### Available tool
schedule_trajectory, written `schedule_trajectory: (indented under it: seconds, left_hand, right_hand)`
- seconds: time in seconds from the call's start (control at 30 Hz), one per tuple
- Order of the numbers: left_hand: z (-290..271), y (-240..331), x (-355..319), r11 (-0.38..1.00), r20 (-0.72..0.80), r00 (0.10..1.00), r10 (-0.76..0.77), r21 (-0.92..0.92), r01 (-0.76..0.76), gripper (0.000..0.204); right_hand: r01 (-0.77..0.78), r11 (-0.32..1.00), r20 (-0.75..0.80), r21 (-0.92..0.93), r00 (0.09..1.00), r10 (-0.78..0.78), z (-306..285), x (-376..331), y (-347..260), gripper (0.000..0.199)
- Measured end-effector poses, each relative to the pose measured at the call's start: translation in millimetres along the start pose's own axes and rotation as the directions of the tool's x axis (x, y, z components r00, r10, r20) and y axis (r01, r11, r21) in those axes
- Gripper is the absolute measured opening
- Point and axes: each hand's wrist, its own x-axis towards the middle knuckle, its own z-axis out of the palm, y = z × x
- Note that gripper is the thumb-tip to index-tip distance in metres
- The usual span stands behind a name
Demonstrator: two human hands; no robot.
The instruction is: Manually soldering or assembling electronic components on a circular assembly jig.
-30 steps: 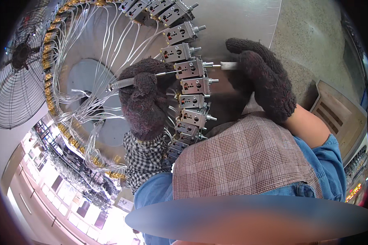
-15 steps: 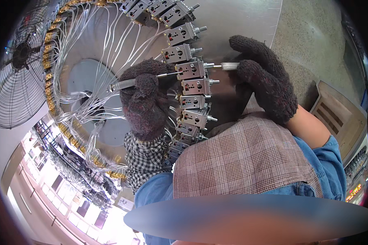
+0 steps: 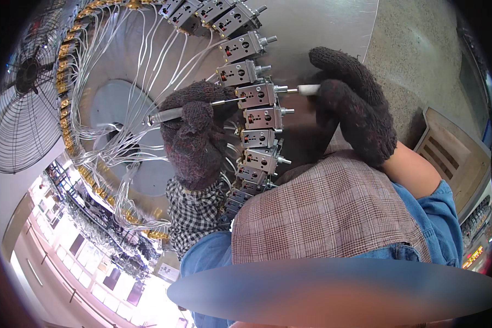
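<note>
My left hand (image 3: 194, 145), in a dark knit glove, is closed around a slim grey-handled screwdriver-like tool (image 3: 169, 115). Its thin tip meets the slotted face of a small metal box-shaped part (image 3: 257, 95) with a threaded shaft. From the other side, my right hand (image 3: 361, 109), gloved alike, pinches the white handle of a thin-shafted tool (image 3: 309, 90). That tool's metal shaft lines up with the end of the same part's threaded shaft; the exact contact is too small to tell. Similar metal parts (image 3: 261, 118) stand above and below it in a curved row.
White wires (image 3: 142, 60) run from the row across a round metal table (image 3: 333, 22) towards a grey disc (image 3: 117, 98). Brass-coloured fittings (image 3: 65, 104) line the left rim. A caged fan (image 3: 27, 76) stands far left, and a wooden stool-like piece (image 3: 448, 156) at right.
The white handle in my right fingers looks turned a little about its length. My left hand and its tool have shifted very slightly; the row of parts holds its place.
</note>
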Motion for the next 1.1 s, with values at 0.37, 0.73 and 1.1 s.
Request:
schedule_trajectory:
  seconds: [0.37, 0.73, 1.1]
  left_hand:
    - [-1, -2, -1, 1.0, 0.008, 1.0, 0.013, -0.01, -0.013, 0.032]
    - [3, -6, 1, 0.996, -0.017, 0.996, 0.088, -0.017, -0.088, 0.029]
    - [-16, -13, -21, 0.932, 0.006, 0.979, 0.205, 0.305, -0.197, 0.028]
  right_hand:
    - [-0.218, 0.975, 0.004, -0.043, 0.976, 0.218, 0, 5, -18, 0.033]
    - [-0.169, 0.985, 0.018, 0.014, 0.985, 0.169, -3, 1, -9, 0.04]
    - [0.002, 1.0, -0.03, 0.022, 1.0, -0.002, -15, -21, 23, 0.041]
